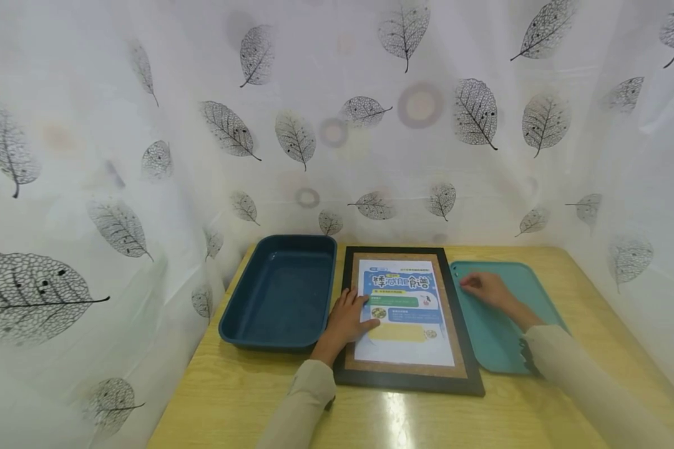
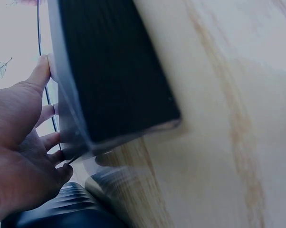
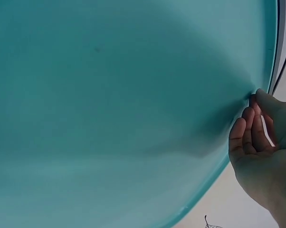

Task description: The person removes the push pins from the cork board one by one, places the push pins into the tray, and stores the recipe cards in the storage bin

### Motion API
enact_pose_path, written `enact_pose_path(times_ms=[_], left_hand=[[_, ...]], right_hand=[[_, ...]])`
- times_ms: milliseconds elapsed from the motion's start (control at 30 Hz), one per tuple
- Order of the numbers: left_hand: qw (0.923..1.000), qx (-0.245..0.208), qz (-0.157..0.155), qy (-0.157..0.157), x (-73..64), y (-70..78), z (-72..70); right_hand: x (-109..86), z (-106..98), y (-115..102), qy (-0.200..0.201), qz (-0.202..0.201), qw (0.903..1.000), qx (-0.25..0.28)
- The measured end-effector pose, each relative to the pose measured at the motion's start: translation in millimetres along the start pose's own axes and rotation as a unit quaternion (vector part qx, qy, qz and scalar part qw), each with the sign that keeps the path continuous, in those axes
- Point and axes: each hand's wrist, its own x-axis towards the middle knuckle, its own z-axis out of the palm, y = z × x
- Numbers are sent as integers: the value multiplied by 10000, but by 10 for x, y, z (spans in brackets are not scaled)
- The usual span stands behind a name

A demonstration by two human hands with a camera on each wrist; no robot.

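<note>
A corkboard (image 1: 462,358) with a black frame lies on the table. On it is a white printed poster (image 1: 404,353) with blue, green and yellow blocks. My left hand (image 1: 345,321) rests across the board's left side, fingers spread, its fingertips and thumb over the poster's left edge. At the right, my right hand (image 1: 490,290) hovers low over the teal tray (image 1: 502,346), near its left rim. Thumb and fingertips come together there; I cannot tell whether something small sits between them. Tiny dark specks (image 1: 455,269) show in the tray's back left corner.
A deep dark blue bin (image 1: 289,299) stands left of the corkboard, close by my left wrist. Everything sits on a yellow wood-grain table (image 1: 230,393). White curtains (image 1: 337,174) with a leaf print hang behind and at both sides.
</note>
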Motion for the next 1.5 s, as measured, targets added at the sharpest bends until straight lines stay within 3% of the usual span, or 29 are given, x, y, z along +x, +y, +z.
enact_pose_path(times_ms=[367,767,1067,1500], left_hand=[[10000,57,22,5,-6,30,11],[9999,58,34,74,-5,61,-41],[10000,11,21,79,-3,41,-22],[10000,51,-17,67,8,10,16]], right_hand=[[1,33,15,24,206,9998,-24],[19,12,53,184,73,9998,49],[9,20,-145,154,24,9999,-57],[42,198,-441,-290,-64,9995,-112]])
